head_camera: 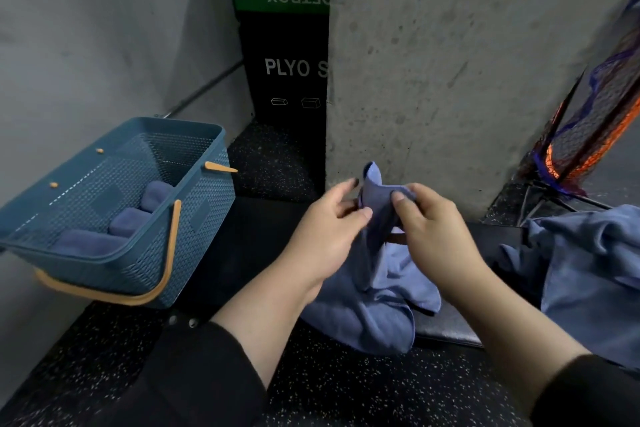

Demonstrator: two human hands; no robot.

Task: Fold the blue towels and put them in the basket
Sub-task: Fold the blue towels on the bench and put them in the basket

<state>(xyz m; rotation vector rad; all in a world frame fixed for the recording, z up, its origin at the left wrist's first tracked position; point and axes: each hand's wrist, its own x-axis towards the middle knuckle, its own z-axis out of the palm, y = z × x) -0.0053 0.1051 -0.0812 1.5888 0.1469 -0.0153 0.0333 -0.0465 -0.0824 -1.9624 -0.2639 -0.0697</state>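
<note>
- Both hands hold one blue towel (377,274) by its top edge: the left hand (329,222) pinches it on the left, the right hand (433,222) pinches it on the right, close together.
- The towel hangs down and toward the viewer, its bunched lower part resting on the dark bench (446,326).
- The basket (194,218) sits well to the left, nearer the left hand, with folded towels (128,222) inside.
- More blue cloth (588,270) lies at right, cut off by the frame; its count is unclear.
</note>
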